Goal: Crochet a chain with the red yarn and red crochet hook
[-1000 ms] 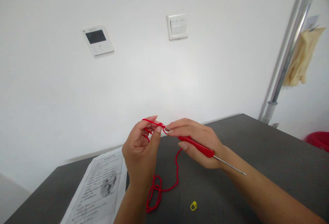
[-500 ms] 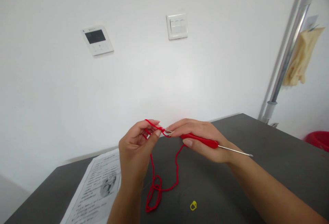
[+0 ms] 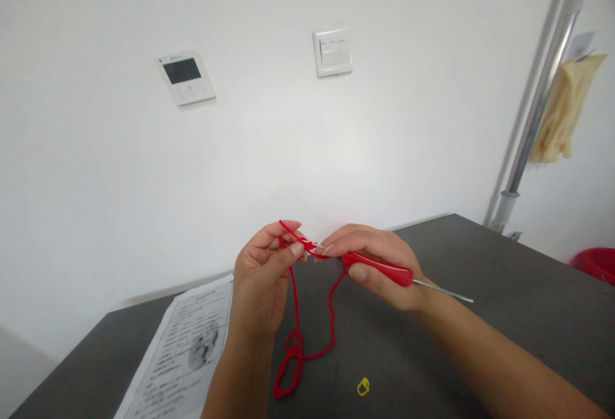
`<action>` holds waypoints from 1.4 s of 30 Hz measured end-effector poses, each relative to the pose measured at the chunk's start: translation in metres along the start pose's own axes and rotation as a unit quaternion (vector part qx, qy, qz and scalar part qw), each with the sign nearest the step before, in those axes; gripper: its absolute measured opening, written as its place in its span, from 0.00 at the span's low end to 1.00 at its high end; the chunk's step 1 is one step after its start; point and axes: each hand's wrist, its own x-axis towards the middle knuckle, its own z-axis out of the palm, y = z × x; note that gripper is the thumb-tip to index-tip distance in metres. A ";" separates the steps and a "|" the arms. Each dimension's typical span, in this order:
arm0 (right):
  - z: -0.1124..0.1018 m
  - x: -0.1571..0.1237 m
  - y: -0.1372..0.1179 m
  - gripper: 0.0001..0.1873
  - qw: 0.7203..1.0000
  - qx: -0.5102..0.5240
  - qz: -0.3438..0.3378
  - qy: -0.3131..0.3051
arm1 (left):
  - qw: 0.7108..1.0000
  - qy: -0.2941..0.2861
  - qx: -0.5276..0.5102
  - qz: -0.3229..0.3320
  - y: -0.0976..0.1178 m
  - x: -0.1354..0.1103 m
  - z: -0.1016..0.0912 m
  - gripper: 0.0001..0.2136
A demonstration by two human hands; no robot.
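Observation:
A crochet hook (image 3: 379,268) with a red handle and metal ends at both sides rests in my right hand (image 3: 379,255), whose fingers close around it. Its thin front tip meets small red stitches just in front of my left hand (image 3: 269,265). My left thumb and fingers pinch that red yarn (image 3: 295,303), and one strand runs over the raised index finger. From both hands the yarn hangs down to a loose looped pile on the table. A yellow stitch marker (image 3: 363,386) lies on the table to the right of the pile.
Printed sheets (image 3: 182,348) lie on the dark table (image 3: 504,316) beside my left forearm. A white wall stands behind, with an intercom panel (image 3: 186,78) and a light switch (image 3: 332,52). On the right are a metal pole (image 3: 542,86), hanging yellowish gloves (image 3: 567,108) and a red basin (image 3: 593,264).
My left hand has shifted slightly right and turned, still pinching the yarn. The hook's tip and the right hand have moved a little right and down.

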 end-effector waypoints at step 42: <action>0.003 -0.003 -0.001 0.11 0.998 -0.065 -0.014 0.017 | 0.976 0.049 0.194 0.081 0.007 -0.009 0.000 0.33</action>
